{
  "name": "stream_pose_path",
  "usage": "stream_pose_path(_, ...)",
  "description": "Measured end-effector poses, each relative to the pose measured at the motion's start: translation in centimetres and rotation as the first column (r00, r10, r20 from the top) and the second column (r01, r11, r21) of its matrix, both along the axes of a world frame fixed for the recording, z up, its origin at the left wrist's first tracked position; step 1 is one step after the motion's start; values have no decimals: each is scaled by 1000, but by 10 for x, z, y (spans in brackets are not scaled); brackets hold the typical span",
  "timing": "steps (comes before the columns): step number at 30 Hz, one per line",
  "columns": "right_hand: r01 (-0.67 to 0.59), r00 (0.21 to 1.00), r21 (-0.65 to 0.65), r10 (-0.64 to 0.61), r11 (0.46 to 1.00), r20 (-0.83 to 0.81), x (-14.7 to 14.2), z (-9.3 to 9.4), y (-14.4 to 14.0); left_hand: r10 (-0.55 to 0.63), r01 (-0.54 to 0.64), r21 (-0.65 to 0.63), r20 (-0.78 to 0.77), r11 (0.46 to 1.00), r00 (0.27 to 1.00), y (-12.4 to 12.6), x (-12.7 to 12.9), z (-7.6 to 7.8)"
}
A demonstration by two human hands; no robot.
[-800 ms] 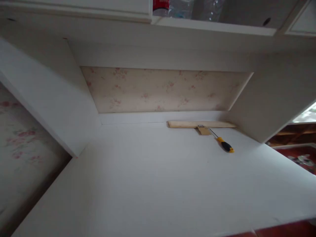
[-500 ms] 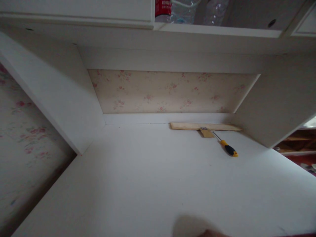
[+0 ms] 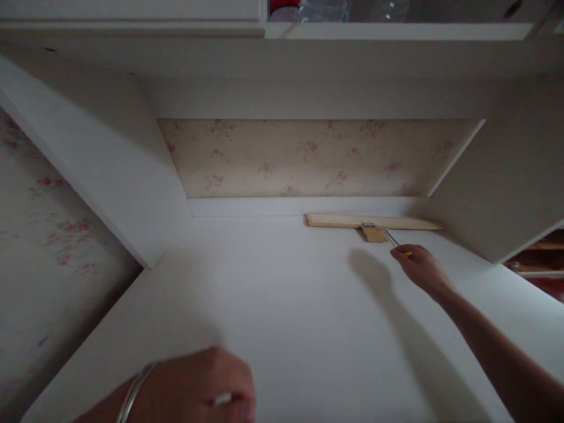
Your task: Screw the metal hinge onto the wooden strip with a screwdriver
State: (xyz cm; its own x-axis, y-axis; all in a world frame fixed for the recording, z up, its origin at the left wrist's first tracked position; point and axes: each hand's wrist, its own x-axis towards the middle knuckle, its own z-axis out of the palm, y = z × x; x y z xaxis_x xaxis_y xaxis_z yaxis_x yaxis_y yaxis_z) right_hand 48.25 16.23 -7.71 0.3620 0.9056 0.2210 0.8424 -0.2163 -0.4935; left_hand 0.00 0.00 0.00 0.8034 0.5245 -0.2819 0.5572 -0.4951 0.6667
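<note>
My right hand (image 3: pixel 420 267) curls over the screwdriver (image 3: pixel 392 239), shaft running far-left; left hand (image 3: pixel 207 393) loosely closed, near

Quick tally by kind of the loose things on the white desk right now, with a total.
Wooden strip: 1
Small wooden block: 1
Screwdriver, under the right hand: 1
Total: 3
The left hand rests on the desk near its front edge; what it holds, if anything, is unclear.

Home room: floral wallpaper (image 3: pixel 308 155), white built-in desk (image 3: pixel 286 305) under cupboard shelf (image 3: pixel 396 29) holding bottles (image 3: pixel 326 9).
</note>
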Motion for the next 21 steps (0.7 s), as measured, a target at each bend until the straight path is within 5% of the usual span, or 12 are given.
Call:
stream_pose_path(5, 295, 947, 9, -293, 956, 133, 22, -30, 12, 274, -305, 221, 158, 927, 949, 153, 61, -1)
stream_pose_path(10, 328, 936, -69, -315, 942, 154, 22, -56, 16, 253, -239, 615, 67, 752, 965, 285, 139, -45)
stream_pose_path(11, 343, 931, -74, -328, 936, 163, 23, -59, 17, 257, -203, 679, 23, 705, 966, 301, 152, -54)
stream_pose_path(15, 403, 909, -81, -388, 912, 153, 29, -67, 25, 260, -169, 723, -15, 670, 966, 340, 193, -82)
stream_pose_path(21, 344, 929, -33, -336, 938, 154, 42, -71, 30, 269, -143, 750, -48, 646, 962, 378, 229, -95)
